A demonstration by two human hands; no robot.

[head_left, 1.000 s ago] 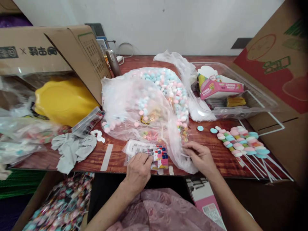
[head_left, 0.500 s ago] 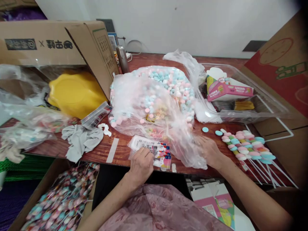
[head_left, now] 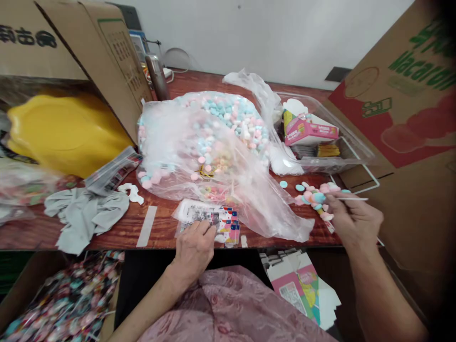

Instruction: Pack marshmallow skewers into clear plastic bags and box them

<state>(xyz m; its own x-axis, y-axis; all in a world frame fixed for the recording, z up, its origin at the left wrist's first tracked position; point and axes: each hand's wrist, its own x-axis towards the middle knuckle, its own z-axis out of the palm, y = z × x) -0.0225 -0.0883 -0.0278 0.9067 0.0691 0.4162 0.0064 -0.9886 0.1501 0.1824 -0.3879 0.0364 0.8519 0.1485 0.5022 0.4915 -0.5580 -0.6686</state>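
My left hand [head_left: 194,249] rests with curled fingers on a small stack of printed clear packets [head_left: 210,221] at the table's front edge. At the right my right hand [head_left: 352,218] is closed on a white stick [head_left: 351,198] threaded with pastel candies [head_left: 315,197], held just above the table. A big clear plastic bag [head_left: 213,152] full of pink, blue and white candies lies in the middle of the wooden table [head_left: 156,228]. A few loose candies [head_left: 283,184] lie beside the bag.
A clear tray [head_left: 356,152] with a pink box [head_left: 308,133] sits at the back right. A cardboard box [head_left: 114,52] and a yellow object [head_left: 60,133] stand left, a grey cloth [head_left: 83,216] in front. A large carton [head_left: 402,109] is right; wrapped candies [head_left: 67,299] fill a box below.
My right hand left the bag's lower edge, went right to the candy sticks and now holds one lifted. The left hand stayed on the packets. The camera turned slightly right.
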